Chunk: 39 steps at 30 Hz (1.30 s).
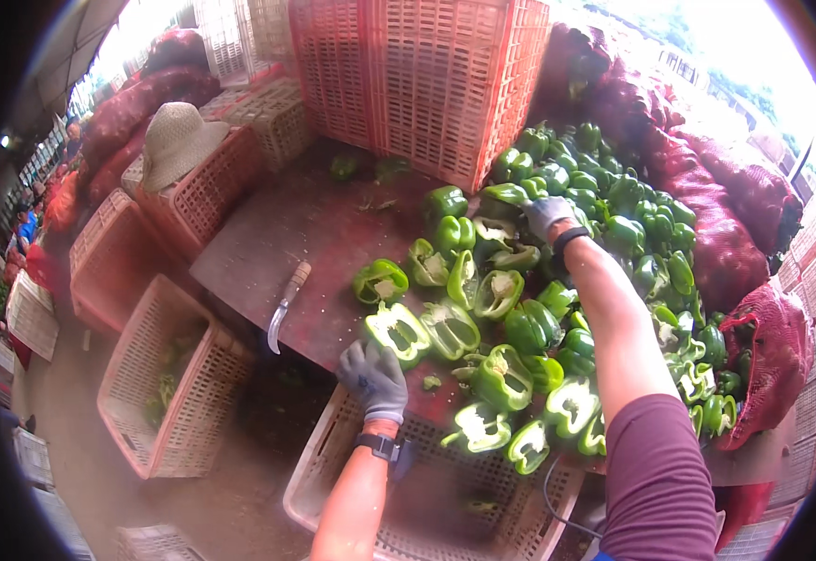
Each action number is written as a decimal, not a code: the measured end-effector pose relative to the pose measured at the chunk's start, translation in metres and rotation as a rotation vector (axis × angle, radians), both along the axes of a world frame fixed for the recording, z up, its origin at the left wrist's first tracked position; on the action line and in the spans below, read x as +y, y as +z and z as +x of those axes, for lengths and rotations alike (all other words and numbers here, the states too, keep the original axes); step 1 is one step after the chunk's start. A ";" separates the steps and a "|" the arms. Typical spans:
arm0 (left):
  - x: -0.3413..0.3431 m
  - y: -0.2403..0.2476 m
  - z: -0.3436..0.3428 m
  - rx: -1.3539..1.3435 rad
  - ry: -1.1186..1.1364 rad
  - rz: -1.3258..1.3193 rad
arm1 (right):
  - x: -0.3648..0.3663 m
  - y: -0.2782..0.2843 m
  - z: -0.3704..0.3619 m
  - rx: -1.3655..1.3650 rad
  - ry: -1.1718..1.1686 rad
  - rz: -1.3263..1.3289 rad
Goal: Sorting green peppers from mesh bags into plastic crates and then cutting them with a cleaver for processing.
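**Bell pepper half touched beside laden crates**

Whole green bell peppers [628, 201] are heaped on the table [267, 234] near two o'clock, where one pepper [505, 194] is touched by the right hand [550, 217]. A pepper half [398, 335] at six is met by the left hand's [372, 379] fingers; whether either is gripped cannot be told. Green pieces [159, 400] are held in the plastic crate [204, 402] at eight.

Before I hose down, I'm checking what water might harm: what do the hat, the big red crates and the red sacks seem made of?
Hat: beige, matte, likely straw, from its woven-looking texture.
Big red crates: probably moulded plastic, slightly glossy, from the regular slotted walls.
Red sacks: netting, perhaps plastic, with a faint sheen; open mesh shows.
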<state>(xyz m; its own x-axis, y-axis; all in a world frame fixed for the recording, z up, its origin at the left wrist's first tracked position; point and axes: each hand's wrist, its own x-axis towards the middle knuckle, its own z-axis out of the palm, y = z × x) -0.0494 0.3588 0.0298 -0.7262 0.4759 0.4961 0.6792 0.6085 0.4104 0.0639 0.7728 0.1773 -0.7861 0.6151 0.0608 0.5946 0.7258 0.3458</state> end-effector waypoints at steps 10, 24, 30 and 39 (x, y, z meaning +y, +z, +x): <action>0.004 -0.006 0.003 -0.011 0.002 0.055 | 0.011 0.033 0.021 -0.397 -0.101 -0.252; 0.002 0.000 0.004 -0.004 0.008 0.027 | -0.099 0.081 0.041 0.390 0.015 -0.267; -0.005 -0.005 -0.002 -0.003 0.010 -0.004 | -0.114 0.083 -0.049 0.454 0.634 -0.026; -0.002 0.000 0.002 -0.006 -0.001 0.011 | -0.054 -0.006 -0.045 -0.039 0.055 -0.244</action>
<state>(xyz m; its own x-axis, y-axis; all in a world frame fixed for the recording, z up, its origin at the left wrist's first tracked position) -0.0475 0.3568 0.0297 -0.7289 0.4713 0.4967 0.6771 0.6033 0.4213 0.0191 0.7192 0.1717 -0.8176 0.5641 -0.1153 0.5417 0.8215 0.1778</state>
